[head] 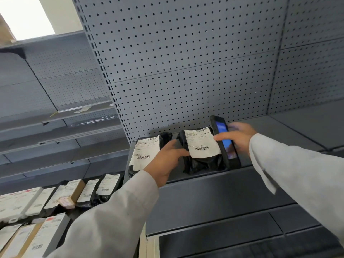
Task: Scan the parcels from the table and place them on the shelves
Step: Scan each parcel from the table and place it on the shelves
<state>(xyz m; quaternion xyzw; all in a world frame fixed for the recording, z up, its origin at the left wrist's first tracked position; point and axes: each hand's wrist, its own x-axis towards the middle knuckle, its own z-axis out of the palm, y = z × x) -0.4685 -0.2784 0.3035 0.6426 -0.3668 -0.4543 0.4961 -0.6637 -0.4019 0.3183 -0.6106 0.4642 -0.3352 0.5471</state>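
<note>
Two black plastic parcels with white barcode labels lie on the grey shelf (204,176). The left parcel (144,155) sits at the shelf's left end. The right parcel (202,148) is beside it, and my left hand (168,159) grips its left edge, between the two parcels. My right hand (237,139) holds a black handheld scanner (226,142) with a lit blue screen, upright just to the right of that parcel and close against it.
A grey pegboard wall (186,71) backs the shelf. More grey shelves run off to the left (55,138) and below (223,229). Several labelled boxes and black parcels (55,198) lie at lower left.
</note>
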